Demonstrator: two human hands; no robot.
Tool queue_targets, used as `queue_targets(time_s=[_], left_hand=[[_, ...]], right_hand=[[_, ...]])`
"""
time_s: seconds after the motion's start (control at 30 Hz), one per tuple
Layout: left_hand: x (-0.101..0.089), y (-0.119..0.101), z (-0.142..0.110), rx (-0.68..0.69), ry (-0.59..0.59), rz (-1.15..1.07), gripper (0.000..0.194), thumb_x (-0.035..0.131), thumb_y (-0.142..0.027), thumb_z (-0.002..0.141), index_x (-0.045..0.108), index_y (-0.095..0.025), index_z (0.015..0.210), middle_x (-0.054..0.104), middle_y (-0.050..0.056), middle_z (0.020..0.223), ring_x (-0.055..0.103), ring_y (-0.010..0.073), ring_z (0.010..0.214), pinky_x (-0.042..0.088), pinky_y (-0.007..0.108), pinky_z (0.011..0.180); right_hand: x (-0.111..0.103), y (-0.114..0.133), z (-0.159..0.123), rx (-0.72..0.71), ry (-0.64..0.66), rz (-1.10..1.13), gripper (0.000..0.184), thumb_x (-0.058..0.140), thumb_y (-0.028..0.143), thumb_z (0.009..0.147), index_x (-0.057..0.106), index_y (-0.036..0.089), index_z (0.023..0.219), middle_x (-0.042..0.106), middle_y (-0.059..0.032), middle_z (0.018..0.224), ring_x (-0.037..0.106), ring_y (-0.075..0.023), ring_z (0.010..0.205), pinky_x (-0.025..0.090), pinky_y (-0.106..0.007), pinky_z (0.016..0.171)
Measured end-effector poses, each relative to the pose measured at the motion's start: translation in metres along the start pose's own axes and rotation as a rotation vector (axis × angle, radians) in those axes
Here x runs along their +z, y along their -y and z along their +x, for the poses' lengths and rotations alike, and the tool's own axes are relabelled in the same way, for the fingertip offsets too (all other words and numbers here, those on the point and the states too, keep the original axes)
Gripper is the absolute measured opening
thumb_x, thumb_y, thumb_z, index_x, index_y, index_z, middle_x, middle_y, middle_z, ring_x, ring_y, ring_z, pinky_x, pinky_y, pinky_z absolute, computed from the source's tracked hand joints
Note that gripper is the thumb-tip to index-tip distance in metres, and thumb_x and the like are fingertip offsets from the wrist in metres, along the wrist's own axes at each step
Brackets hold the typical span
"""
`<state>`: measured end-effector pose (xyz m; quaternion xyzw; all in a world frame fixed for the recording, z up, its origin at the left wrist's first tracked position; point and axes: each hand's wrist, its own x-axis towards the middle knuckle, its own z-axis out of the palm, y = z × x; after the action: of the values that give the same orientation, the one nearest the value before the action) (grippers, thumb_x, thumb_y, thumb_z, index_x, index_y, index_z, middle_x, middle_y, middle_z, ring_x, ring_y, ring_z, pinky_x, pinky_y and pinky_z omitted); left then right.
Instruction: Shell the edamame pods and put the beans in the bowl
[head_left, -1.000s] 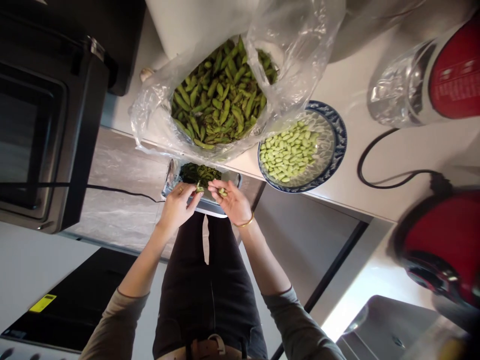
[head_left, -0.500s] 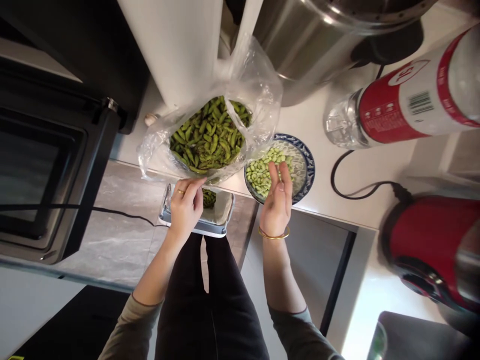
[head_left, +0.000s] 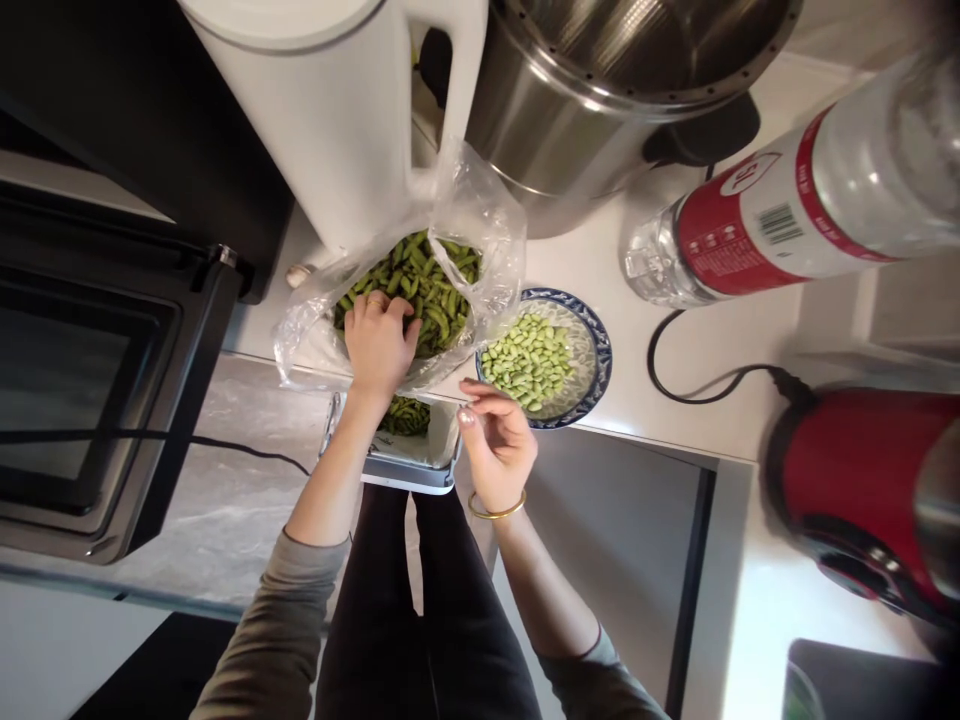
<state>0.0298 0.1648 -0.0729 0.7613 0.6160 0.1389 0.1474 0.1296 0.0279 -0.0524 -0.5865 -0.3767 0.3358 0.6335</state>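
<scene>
Sharing the white counter [head_left: 630, 395] are a steel pot [head_left: 562, 135], bottle [head_left: 739, 225] and dish [head_left: 603, 355].

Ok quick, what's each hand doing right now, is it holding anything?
Left hand: fingers at the green pods in the plastic bag; can't tell if its grip has one.
Right hand: loosely curled, partly open; nothing visible in it.

The bag [head_left: 491, 235] is glossy clear plastic. The pot [head_left: 551, 135], upper centre, is shiny metal; the white jug [head_left: 315, 130], perhaps smooth plastic.
</scene>
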Motion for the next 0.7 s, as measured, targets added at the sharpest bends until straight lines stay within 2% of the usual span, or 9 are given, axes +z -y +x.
queue_targets(time_s=[0.13,0.23,0.33,0.43,0.57,0.7], left_hand=[[-0.001,-0.001,0.0,0.016,-0.042,-0.052,0.018,0.046,-0.025,0.087,0.061,-0.016,0.088,0.06,0.016,0.104,0.049,0.034,0.112,0.036,0.05,0.095],[-0.01,0.003,-0.013,0.01,-0.13,-0.124,0.019,0.042,-0.025,0.09,0.058,-0.015,0.093,0.059,0.015,0.107,0.05,0.0303,0.111,0.038,0.047,0.095],[-0.024,0.007,-0.046,0.031,-0.186,-0.19,0.019,0.038,-0.023,0.093,0.054,-0.016,0.101,0.06,0.012,0.105,0.055,0.0236,0.104,0.043,0.04,0.091],[-0.033,0.009,-0.094,0.053,-0.152,-0.226,0.018,0.039,-0.023,0.095,0.051,-0.017,0.108,0.061,0.008,0.096,0.06,0.0183,0.092,0.048,0.032,0.082],[-0.027,0.009,-0.153,0.161,-0.067,-0.219,0.018,0.046,-0.017,0.092,0.052,-0.02,0.109,0.064,0.006,0.093,0.061,0.017,0.088,0.05,0.03,0.08],[-0.011,0.012,-0.181,0.166,-0.036,-0.233,0.022,0.05,-0.018,0.091,0.052,-0.021,0.113,0.066,0.007,0.096,0.063,0.0171,0.089,0.052,0.03,0.081]], right_hand=[[0.003,0.003,-0.004,0.025,0.074,-0.046,0.021,0.056,0.026,0.088,0.061,0.021,0.068,0.07,-0.0046,0.085,0.066,-0.0195,0.088,0.052,-0.038,0.083],[0.003,0.004,-0.005,0.122,0.14,-0.045,0.029,0.046,0.03,0.093,0.068,0.022,0.077,0.071,-0.0044,0.088,0.066,-0.0185,0.09,0.051,-0.037,0.085],[0.004,0.001,-0.008,0.283,0.184,0.001,0.022,0.051,0.036,0.091,0.07,0.025,0.097,0.071,-0.0043,0.103,0.065,-0.0191,0.099,0.052,-0.036,0.089],[0.008,-0.004,-0.017,0.486,0.2,0.146,0.027,0.062,0.042,0.082,0.068,0.026,0.104,0.071,-0.005,0.108,0.067,-0.0204,0.099,0.055,-0.037,0.086],[0.013,-0.014,-0.035,0.775,0.116,0.31,0.031,0.077,0.043,0.065,0.071,0.023,0.087,0.075,-0.0036,0.085,0.071,-0.0203,0.081,0.058,-0.036,0.078],[0.014,-0.027,-0.047,1.013,0.047,0.412,0.031,0.08,0.045,0.059,0.067,0.02,0.071,0.074,-0.003,0.073,0.069,-0.0177,0.067,0.058,-0.032,0.063]])
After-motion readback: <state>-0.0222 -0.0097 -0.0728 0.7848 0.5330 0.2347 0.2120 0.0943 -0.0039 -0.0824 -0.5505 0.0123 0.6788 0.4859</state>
